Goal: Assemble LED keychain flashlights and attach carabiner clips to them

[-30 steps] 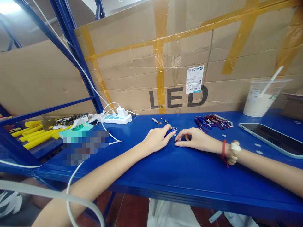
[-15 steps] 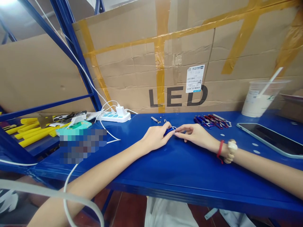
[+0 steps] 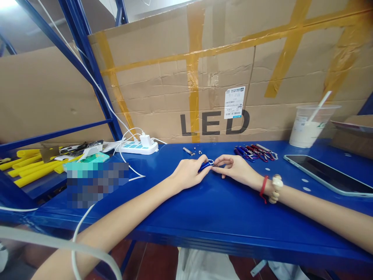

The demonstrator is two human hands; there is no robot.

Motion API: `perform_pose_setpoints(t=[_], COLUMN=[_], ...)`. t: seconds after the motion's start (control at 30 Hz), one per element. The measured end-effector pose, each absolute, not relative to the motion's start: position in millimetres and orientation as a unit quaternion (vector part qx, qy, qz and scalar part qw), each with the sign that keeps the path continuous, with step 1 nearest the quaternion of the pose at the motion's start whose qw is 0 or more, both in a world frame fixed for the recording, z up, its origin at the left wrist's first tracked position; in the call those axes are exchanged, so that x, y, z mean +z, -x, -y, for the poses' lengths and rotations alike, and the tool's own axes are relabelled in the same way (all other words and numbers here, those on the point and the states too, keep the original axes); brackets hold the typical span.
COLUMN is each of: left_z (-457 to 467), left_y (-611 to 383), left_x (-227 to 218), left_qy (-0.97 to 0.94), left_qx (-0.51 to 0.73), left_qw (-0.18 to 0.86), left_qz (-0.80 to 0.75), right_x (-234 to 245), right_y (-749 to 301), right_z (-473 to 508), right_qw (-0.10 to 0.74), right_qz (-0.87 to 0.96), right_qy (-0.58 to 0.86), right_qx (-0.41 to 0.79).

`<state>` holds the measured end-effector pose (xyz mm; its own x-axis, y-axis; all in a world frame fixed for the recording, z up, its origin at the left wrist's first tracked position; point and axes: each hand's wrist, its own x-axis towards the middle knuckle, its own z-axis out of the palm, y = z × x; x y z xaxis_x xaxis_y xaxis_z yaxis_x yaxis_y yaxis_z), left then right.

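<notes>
Tabletop (image 3: 180, 214): glossy blue surface with a ridged front edge.
Slim shiny blue cylinder (image 3: 205, 166): over the middle of the tabletop, in the left hand (image 3: 189, 174), its silvery loop (image 3: 211, 161) at the end toward the right hand (image 3: 237, 169).
Left hand: closed on the slim shiny blue cylinder, thumb and fingers gripping it.
Right hand: thumb and fingertips drawn close together just beside the silvery loop; whether they pinch a tiny part, I cannot tell.
Right wrist: thin red cord (image 3: 264, 186) and pale beaded bracelet (image 3: 275, 188).
Loose parts: beyond the left hand, a narrow grey metal rod (image 3: 188, 151) with a small shiny metal fitting (image 3: 200, 152) near it.
Row beyond the right hand: red, blue and silver tubes with clip-like hooks (image 3: 256, 152), side by side.
Right side: dark-screened phone with a pale blue edge (image 3: 323, 173), lying flat; behind it, a clear plastic cup of milky drink (image 3: 305, 130), upright.
Back: white power strip (image 3: 140, 147) near a large brown cardboard sheet marked LED (image 3: 151, 93).
</notes>
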<state>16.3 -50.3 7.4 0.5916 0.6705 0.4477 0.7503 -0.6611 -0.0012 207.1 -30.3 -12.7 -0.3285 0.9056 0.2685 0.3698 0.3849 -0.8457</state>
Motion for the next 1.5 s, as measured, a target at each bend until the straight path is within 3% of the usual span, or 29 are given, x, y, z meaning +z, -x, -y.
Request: perform_pose_setpoints(t=[0.33, 0.83, 1.1, 1.3, 1.5], left_z=[51, 50, 51, 52, 55], left_y=[-15, -17, -18, -17, -15], left_x=[8, 9, 9, 5, -2], left_qy=[0.889, 0.888, 0.895, 0.901, 0.903], left_qx=[-0.211, -0.183, -0.183, -0.193, -0.214], left_qw=[0.092, 0.099, 0.104, 0.096, 0.092], left_qz=[0.395, 0.411, 0.393, 0.377, 0.36], right_x=[-10, -2, -1, 2, 7], right_y=[-206, -203, -205, -204, -210], right_z=[35, 40, 43, 47, 44], right_qw=[0.381, 0.467, 0.477, 0.453, 0.361], right_qz=[0.75, 0.694, 0.73, 0.748, 0.773], right_qy=[0.426, 0.407, 0.378, 0.39, 0.427], right_qx=[0.332, 0.367, 0.31, 0.29, 0.3])
